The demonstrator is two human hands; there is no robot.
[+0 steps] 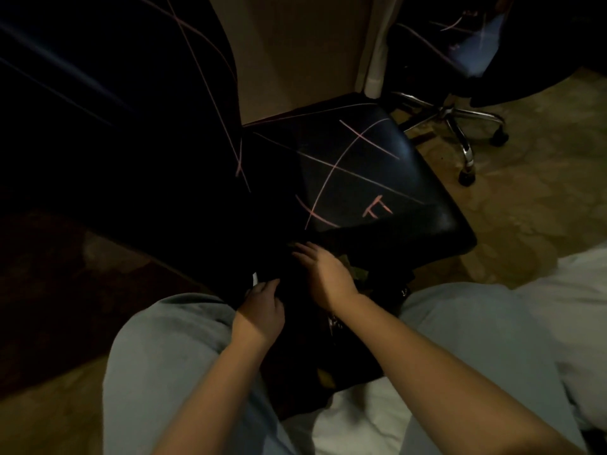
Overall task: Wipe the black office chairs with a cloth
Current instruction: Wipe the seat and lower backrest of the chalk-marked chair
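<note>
A black office chair fills the middle of the head view, its seat [361, 178] marked with pink chalk lines and its tall backrest [115, 126] at the left, also lined in pink. A dark cloth [295, 287] hangs between my knees at the seat's near edge. My left hand [261, 311] grips the cloth's left side, where a small white tag shows. My right hand [323, 274] lies on the cloth with fingers stretched out toward the seat's front corner. The scene is dim, and the cloth's outline blends into the chair.
A second black office chair [460, 44] with pink marks stands at the back right on a chrome wheeled base [460, 126]. A beige wall panel [295, 50] rises behind the seat. My knees in pale trousers [164, 356] flank the cloth above a patterned carpet [532, 198].
</note>
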